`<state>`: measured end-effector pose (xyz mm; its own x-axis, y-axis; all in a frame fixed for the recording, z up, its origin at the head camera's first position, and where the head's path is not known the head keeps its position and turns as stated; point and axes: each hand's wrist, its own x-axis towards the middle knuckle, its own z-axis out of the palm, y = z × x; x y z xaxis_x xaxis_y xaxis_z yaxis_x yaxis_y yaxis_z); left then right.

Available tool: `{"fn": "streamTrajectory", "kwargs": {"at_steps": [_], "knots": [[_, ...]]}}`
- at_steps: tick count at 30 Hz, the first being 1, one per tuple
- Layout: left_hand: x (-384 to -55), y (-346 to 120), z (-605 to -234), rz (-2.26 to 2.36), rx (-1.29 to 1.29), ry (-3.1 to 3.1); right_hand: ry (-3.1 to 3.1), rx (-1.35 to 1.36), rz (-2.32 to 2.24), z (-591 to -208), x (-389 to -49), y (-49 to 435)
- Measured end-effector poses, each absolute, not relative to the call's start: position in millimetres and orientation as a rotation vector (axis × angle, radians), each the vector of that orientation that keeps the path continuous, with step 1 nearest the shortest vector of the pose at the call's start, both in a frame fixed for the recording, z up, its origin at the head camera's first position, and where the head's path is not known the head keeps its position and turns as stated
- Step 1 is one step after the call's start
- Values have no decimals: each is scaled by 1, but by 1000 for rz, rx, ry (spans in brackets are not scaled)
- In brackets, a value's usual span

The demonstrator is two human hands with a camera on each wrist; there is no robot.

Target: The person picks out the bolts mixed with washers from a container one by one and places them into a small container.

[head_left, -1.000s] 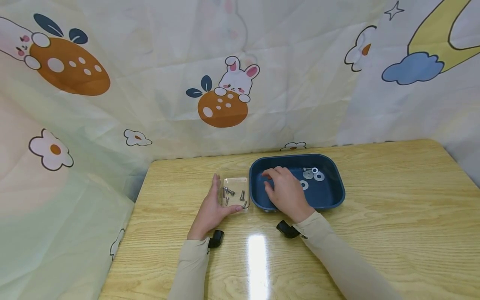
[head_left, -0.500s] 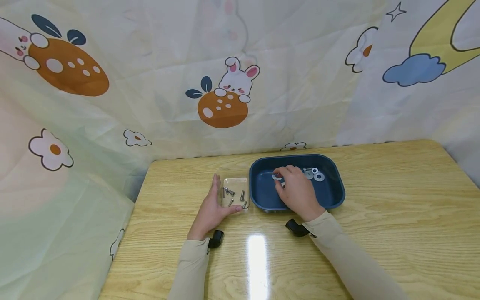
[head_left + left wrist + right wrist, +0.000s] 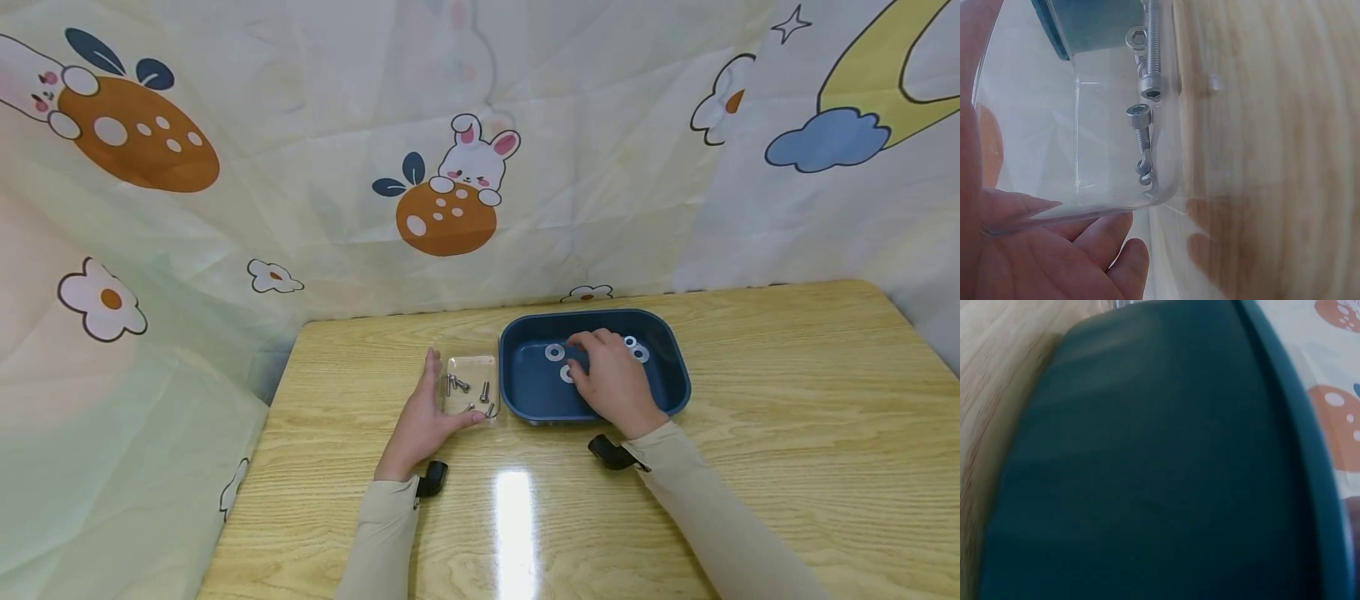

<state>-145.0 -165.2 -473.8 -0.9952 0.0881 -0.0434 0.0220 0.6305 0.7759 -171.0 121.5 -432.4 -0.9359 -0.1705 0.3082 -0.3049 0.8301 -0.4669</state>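
My left hand (image 3: 420, 425) holds a clear plastic box (image 3: 471, 365) at its left side and front corner, thumb across the front edge. Several small socket-head screws (image 3: 484, 392) lie inside it. In the left wrist view, socket-head screws (image 3: 1139, 119) show through the clear wall. To the right of the box stands a dark blue tray (image 3: 525, 396). Over its inside reaches my right hand (image 3: 615, 387), with thumb and index finger apart. Flat washers (image 3: 554, 352) lie in the tray, one close to the thumb. The tray's outer wall (image 3: 1147, 456) fills the right wrist view and hides the fingertips.
Both containers stand on a wooden table (image 3: 360, 375), side by side. A printed cloth (image 3: 585, 200) hangs right behind the table's back edge. Black wrist cameras (image 3: 433, 479) stick out from both cuffs.
My right hand has moved rightward across the tray, uncovering two washers on its left and covering others. A small screw in the clear box has shifted toward my left thumb. The left hand stays put.
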Motion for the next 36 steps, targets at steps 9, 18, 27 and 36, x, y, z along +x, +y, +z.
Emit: {"fn": "streamTrajectory", "kwargs": {"at_steps": [9,18,27,36], "knots": [[-145,-165,-475,1306,89,2774,-2801,321,736,-436,-176,134],[-145,-165,-473,1294,93,2779,-2836,280,723,-441,-182,145],[-145,-166,-474,1299,101,2779,-2879,252,717,-447,-187,151],[-145,-166,-475,1300,108,2785,-3003,211,622,-447,-187,151]]}}
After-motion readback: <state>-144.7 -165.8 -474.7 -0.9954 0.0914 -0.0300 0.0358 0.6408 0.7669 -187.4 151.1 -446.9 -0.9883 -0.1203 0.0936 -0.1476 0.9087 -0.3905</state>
